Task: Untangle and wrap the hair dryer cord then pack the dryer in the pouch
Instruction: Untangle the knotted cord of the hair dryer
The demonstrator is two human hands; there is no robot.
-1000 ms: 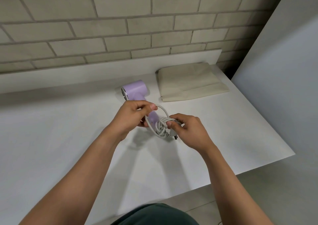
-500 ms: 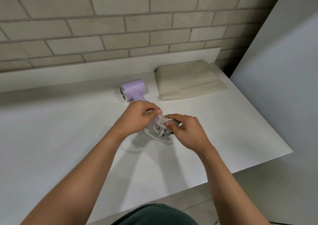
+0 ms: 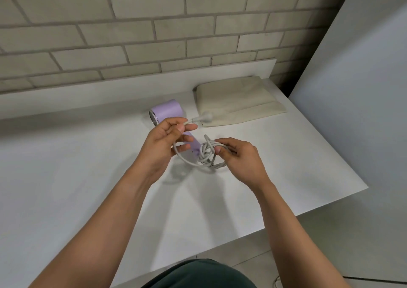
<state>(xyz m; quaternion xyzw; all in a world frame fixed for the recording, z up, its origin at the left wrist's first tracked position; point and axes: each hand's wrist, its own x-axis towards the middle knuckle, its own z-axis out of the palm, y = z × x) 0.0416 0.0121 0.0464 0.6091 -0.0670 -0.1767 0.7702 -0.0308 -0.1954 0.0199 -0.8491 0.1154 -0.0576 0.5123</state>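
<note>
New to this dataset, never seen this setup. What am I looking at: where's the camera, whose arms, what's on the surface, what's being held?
There is no robot here. One wide-angle camera sits on a person's head and looks down at their own two bare arms. A white table stands against a brick wall. On it lie a lilac hair dryer and a flat beige pouch. The left hand pinches the white cord near its plug, lifted over the dryer. The right hand grips the knotted bundle of that cord. The dryer is not yet in the pouch.
</note>
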